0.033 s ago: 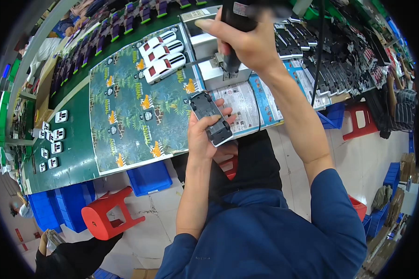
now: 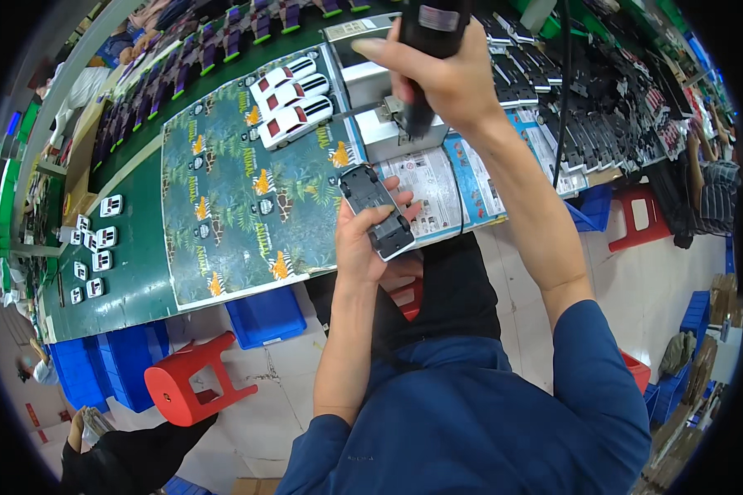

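Observation:
My left hand (image 2: 357,247) is closed round a toy car (image 2: 368,195) turned upside down, its dark underside and wheels facing up. The thumb presses on the chassis and the fingers wrap the far side. Higher up, my right hand (image 2: 462,82) grips a black power screwdriver (image 2: 431,37) by its thick body. Its lower end is blurred beside a silver metal box (image 2: 396,144), and I cannot make out its tip. Just left of that box, several white toy cars (image 2: 297,121) with black stripes and red windows sit side by side on a printed mat (image 2: 231,186).
Small white car parts (image 2: 101,238) lie at the table's left end. Rows of dark chassis (image 2: 582,136) cover the right side, and purple parts (image 2: 177,74) line the back. A black cable (image 2: 564,91) hangs at right. Red stools (image 2: 186,388) and blue bins (image 2: 264,318) stand below the table edge.
The screwdriver in my right hand has shifted slightly and its lower end is more blurred. My left hand still holds the overturned toy car in nearly the same place.

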A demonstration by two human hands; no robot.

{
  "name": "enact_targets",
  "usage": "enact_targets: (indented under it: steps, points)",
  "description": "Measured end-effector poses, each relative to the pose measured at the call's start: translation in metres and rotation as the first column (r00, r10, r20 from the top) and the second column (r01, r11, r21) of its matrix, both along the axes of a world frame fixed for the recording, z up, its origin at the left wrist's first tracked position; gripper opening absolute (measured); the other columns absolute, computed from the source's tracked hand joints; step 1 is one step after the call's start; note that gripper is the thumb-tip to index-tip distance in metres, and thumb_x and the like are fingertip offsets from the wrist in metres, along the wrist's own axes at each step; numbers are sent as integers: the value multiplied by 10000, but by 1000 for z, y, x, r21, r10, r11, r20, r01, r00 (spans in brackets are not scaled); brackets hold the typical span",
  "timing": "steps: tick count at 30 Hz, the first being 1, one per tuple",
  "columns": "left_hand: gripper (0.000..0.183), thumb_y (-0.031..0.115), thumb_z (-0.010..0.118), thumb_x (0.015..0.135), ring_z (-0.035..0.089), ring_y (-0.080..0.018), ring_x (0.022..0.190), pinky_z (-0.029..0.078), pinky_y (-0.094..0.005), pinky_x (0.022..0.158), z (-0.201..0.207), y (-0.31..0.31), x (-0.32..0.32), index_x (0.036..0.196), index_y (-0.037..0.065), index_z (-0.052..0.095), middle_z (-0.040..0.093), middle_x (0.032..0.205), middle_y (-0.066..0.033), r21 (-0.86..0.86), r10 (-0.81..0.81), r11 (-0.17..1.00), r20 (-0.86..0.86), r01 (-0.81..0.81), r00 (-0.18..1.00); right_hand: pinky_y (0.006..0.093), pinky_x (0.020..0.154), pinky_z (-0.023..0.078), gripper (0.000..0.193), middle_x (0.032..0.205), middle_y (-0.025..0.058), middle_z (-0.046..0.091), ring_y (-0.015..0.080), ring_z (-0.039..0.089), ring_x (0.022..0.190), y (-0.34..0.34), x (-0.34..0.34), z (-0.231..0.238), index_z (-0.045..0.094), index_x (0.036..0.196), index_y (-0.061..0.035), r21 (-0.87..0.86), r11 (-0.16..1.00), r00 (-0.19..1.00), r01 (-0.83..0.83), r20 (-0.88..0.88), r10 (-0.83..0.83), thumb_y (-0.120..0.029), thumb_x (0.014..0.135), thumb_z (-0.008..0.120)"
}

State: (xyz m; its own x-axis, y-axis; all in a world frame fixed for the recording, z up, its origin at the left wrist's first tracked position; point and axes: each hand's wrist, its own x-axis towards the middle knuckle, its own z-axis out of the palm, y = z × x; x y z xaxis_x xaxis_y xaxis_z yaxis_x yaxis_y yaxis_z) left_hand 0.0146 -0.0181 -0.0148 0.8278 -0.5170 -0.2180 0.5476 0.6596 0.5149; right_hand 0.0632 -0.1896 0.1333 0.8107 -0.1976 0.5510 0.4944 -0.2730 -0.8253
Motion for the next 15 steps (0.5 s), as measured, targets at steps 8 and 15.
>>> enact_targets:
  steps: [8,15]
  points:
    - [558,-121,576,780,632,-293,1100,603,-464,845,-3,-4,5,1307,16,457,560,1255,-172,32,64,997,33,-65,997,225,459,425,163,595,37,581,90,538,467,24,-84,-9,611,854,-21,466,818,938,-338,92,335,-61,827,767]
    - [531,-120,585,763,643,-292,1071,617,-425,780,-9,-7,9,1269,5,481,588,1207,-173,40,50,998,-37,-49,998,260,510,479,182,657,96,558,120,528,487,24,-94,-23,509,892,-3,318,888,936,-333,-5,353,-23,846,684]
